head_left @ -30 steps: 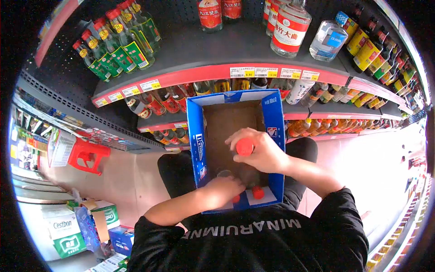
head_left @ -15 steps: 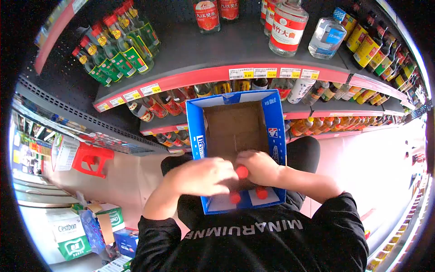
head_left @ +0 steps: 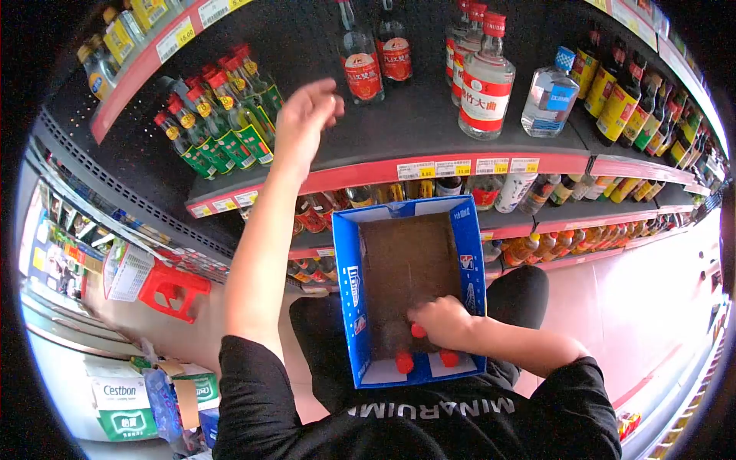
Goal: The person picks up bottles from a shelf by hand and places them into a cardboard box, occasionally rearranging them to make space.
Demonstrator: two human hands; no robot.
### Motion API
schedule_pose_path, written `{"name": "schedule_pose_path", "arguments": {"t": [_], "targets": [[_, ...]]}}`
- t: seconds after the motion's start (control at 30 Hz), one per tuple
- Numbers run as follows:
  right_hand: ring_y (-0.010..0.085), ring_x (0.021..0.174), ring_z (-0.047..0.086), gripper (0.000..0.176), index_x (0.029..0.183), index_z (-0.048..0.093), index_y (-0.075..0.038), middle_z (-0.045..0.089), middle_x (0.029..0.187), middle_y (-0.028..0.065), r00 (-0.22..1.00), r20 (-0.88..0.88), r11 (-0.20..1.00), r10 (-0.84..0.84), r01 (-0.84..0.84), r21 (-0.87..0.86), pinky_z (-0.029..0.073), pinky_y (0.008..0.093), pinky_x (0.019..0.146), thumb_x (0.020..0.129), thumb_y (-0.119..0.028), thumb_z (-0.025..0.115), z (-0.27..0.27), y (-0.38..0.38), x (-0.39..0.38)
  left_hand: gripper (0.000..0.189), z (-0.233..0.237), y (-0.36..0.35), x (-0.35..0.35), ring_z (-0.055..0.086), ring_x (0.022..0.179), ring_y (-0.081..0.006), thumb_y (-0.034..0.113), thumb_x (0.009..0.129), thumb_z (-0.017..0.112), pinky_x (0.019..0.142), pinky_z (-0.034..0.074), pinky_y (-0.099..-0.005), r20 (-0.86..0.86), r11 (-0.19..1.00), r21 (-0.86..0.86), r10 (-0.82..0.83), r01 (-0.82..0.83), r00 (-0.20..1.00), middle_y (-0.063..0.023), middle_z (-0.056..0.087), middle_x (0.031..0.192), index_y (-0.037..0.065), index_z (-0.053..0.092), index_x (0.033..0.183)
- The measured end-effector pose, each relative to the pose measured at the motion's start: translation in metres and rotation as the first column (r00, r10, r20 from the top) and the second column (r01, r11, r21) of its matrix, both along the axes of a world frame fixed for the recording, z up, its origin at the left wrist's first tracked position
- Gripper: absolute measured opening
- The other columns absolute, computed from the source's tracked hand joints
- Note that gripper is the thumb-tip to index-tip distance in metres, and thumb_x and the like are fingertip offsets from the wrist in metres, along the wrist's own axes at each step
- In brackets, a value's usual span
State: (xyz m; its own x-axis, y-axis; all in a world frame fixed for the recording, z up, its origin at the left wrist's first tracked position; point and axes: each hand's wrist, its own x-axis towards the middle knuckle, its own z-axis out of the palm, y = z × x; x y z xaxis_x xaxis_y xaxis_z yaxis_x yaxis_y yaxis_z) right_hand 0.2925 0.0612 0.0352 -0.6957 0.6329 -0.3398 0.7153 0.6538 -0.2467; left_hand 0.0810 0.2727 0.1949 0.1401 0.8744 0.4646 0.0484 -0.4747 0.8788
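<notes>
A blue cardboard box rests on my lap, open at the top, its brown bottom mostly bare. My right hand is down inside its near end, closed on a red-capped bottle. Two more red caps stand beside it in the near corner. My left hand is raised to the dark shelf, fingers apart and holding nothing. It hovers just right of a row of green-labelled bottles with red caps.
Shelves with red price strips run across in front, filled with bottles, among them a large clear one with a red-and-white label. A red stool and a basket stand at the left. Cestbon cartons lie on the floor.
My left hand has left the box and risen to the shelf by the green-labelled bottles. My right hand has sunk lower into the box with the bottle. The view has tilted upward.
</notes>
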Motion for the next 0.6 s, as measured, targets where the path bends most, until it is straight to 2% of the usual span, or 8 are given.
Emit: {"name": "schedule_pose_path", "arguments": {"t": [0.1,0.2,0.3,0.4,0.5,0.57,0.6], "targets": [[0.0302,0.084,0.067,0.025,0.101,0.061,-0.006,0.066,0.092,0.0134,0.999,-0.031,0.999,0.031,-0.03,0.045,0.054,0.0423,0.069,0.077,-0.014,0.061,-0.007,-0.001,0.003,0.043,0.015,0.048,0.008,0.058,0.096,-0.0118,0.022,0.089,0.061,0.081,0.046,-0.025,0.07,0.99,0.014,0.136,-0.138,0.988,-0.0069,0.063,0.104,0.001,0.051,0.125],[0.032,0.087,0.067,0.028,0.101,0.059,-0.004,0.066,0.095,0.0143,1.0,-0.001,0.997,0.03,-0.03,-0.07,0.054,0.0426,0.071,0.076,-0.017,0.063,0.012,-0.004,0.005,0.05,0.03,0.084,0.02,0.058,0.099,-0.0162,0.024,0.086,0.064,0.083,0.046,-0.0275,0.001,0.949,0.108,0.298,-0.296,0.955,-0.0096,0.062,0.108,-0.002,0.05,0.126],[0.0338,0.091,0.065,0.033,0.103,0.059,-0.003,0.065,0.098,0.0162,0.995,-0.078,0.993,0.062,-0.07,-0.096,0.054,0.0432,0.074,0.076,-0.02,0.065,0.006,-0.011,0.01,0.053,0.035,0.121,0.031,0.058,0.101,-0.0213,0.024,0.083,0.067,0.084,0.046,-0.0313,-0.038,0.89,0.216,0.418,-0.401,0.907,-0.0115,0.062,0.11,-0.002,0.05,0.125],[0.035,0.092,0.064,0.038,0.108,0.057,-0.005,0.061,0.105,0.0182,0.989,-0.125,0.985,0.073,-0.092,-0.148,0.053,0.0455,0.075,0.073,-0.02,0.065,0.005,-0.008,0.01,0.066,0.042,0.166,0.038,0.061,0.102,-0.0328,0.028,0.077,0.07,0.083,0.049,-0.0373,-0.174,0.807,0.416,0.523,-0.42,0.834,-0.0262,0.058,0.116,-0.008,0.046,0.127],[0.0362,0.096,0.062,0.038,0.108,0.056,-0.006,0.06,0.105,0.019,0.971,-0.162,0.976,0.175,-0.193,-0.1,0.052,0.0468,0.078,0.073,-0.018,0.064,-0.016,-0.003,0.006,0.072,0.049,0.175,0.051,0.062,0.1,-0.0359,0.032,0.075,0.071,0.084,0.049,-0.0381,-0.119,0.846,0.374,0.45,-0.38,0.885,-0.0283,0.059,0.112,-0.008,0.043,0.128],[0.0358,0.098,0.062,0.04,0.109,0.057,-0.004,0.062,0.105,0.0199,0.972,-0.07,0.955,0.224,-0.233,-0.184,0.052,0.0475,0.082,0.073,-0.019,0.066,-0.013,-0.002,-0.006,0.073,0.045,0.203,0.051,0.062,0.1,-0.0362,0.032,0.075,0.071,0.086,0.048,-0.0393,-0.121,0.818,0.41,0.486,-0.403,0.865,-0.0279,0.06,0.11,-0.009,0.042,0.128],[0.0357,0.099,0.063,0.041,0.109,0.057,-0.004,0.063,0.105,0.0203,0.968,-0.025,0.941,0.25,-0.249,-0.228,0.051,0.0478,0.084,0.073,-0.019,0.067,-0.012,-0.002,-0.011,0.074,0.05,0.195,0.054,0.062,0.1,-0.0363,0.032,0.075,0.071,0.086,0.048,-0.0399,-0.123,0.804,0.428,0.505,-0.413,0.855,-0.0277,0.061,0.109,-0.009,0.042,0.129]]}}
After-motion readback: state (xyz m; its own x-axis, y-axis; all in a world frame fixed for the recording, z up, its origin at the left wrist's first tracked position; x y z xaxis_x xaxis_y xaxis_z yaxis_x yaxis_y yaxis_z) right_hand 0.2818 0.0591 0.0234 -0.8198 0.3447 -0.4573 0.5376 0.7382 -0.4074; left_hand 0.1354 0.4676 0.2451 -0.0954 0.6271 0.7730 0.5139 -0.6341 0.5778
